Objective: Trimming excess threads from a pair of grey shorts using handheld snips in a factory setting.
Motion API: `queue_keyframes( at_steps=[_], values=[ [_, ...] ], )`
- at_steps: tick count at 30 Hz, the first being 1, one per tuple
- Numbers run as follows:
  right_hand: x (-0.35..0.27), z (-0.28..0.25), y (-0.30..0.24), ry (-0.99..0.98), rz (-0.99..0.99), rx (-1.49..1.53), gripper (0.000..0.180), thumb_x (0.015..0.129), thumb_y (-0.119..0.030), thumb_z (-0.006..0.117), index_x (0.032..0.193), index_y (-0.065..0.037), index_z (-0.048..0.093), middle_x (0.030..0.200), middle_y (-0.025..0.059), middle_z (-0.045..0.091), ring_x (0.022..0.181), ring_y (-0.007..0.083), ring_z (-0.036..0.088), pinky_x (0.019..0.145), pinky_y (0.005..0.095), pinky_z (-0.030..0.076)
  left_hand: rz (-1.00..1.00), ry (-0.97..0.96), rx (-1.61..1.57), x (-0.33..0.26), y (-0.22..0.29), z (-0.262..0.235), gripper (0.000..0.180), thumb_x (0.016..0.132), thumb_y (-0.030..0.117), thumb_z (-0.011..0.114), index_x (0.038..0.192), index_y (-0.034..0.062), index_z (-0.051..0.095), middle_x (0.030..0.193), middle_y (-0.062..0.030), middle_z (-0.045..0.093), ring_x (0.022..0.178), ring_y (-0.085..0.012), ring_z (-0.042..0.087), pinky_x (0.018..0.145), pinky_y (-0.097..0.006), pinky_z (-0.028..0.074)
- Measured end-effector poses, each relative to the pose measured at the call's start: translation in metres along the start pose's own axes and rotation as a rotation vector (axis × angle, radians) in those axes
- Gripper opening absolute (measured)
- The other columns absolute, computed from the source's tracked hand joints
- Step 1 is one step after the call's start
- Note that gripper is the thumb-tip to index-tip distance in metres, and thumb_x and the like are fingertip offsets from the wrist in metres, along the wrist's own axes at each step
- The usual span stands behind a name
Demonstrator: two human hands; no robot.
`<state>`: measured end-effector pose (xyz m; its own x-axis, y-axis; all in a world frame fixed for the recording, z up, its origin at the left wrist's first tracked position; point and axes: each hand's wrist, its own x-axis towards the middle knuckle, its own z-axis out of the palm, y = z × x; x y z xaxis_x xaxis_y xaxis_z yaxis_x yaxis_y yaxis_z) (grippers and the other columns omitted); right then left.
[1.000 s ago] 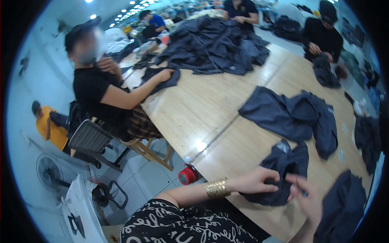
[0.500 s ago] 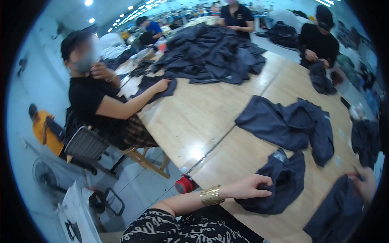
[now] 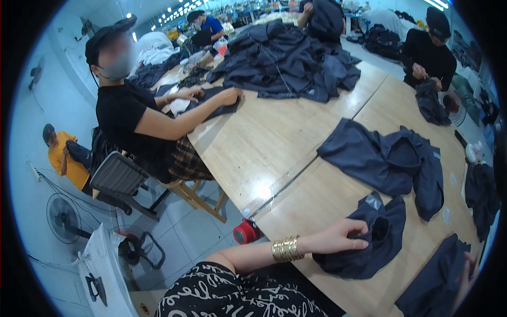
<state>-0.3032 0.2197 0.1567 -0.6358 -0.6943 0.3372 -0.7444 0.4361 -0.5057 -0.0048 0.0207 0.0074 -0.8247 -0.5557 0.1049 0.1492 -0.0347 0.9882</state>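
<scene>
Tabletop point(image 3: 274, 137) | left hand point(image 3: 338, 236): half curled, touching garment point(image 3: 364, 264) | right hand point(image 3: 465, 277): openness unclear

Looks like a garment workshop, judging by the heap of navy garments point(image 3: 285, 63) on a wooden worktable point(image 3: 264, 137), several co-workers point(image 3: 124, 113) around it, a clothes iron point(image 3: 97, 289) and rows of ceiling lights point(image 3: 182, 10).

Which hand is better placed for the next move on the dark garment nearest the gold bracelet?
Probably the left hand: its fingers are already at that garment, while the right hand is farther right, by another dark garment.
</scene>
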Motion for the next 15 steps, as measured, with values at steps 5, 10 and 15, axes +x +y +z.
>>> queue_keyframes(
  at_steps=[5,10,15],
  values=[
    [-0.025,0.101,-0.061,-0.536,-0.193,0.444,0.01,0.085,-0.006,0.058,0.089,0.0,0.065,0.063,0.0025,0.054,0.054,0.0063,0.048,0.05,0.0188,0.035,-0.12,-0.063,0.429,-0.015,0.016,-0.008,0.024,0.082,0.02,0.066,0.083,0.0021,0.05,0.073,-0.0044,0.053,0.065,-0.013,0.047,0.061,-0.03,0.04],
    [-0.067,0.095,-0.102,-0.709,-0.464,0.961,0.018,0.088,-0.006,0.058,0.1,0.006,0.064,0.075,0.0121,0.061,0.061,0.0179,0.056,0.053,0.0249,0.041,0.228,0.051,0.384,-0.034,0.063,-0.012,0.017,0.085,0.017,0.064,0.094,0.0041,0.059,0.073,-0.0053,0.06,0.07,-0.0203,0.059,0.066,-0.031,0.046],
    [-0.049,0.08,-0.138,-1.205,-0.875,1.689,0.014,0.078,-0.001,0.067,0.09,0.005,0.064,0.071,0.0136,0.06,0.053,0.0194,0.053,0.044,0.0294,0.037,0.646,-0.63,-0.004,-0.061,0.122,-0.017,0.012,0.087,0.014,0.064,0.093,0.0038,0.062,0.084,-0.0056,0.063,0.076,-0.0202,0.061,0.069,-0.028,0.048]
  ],
)
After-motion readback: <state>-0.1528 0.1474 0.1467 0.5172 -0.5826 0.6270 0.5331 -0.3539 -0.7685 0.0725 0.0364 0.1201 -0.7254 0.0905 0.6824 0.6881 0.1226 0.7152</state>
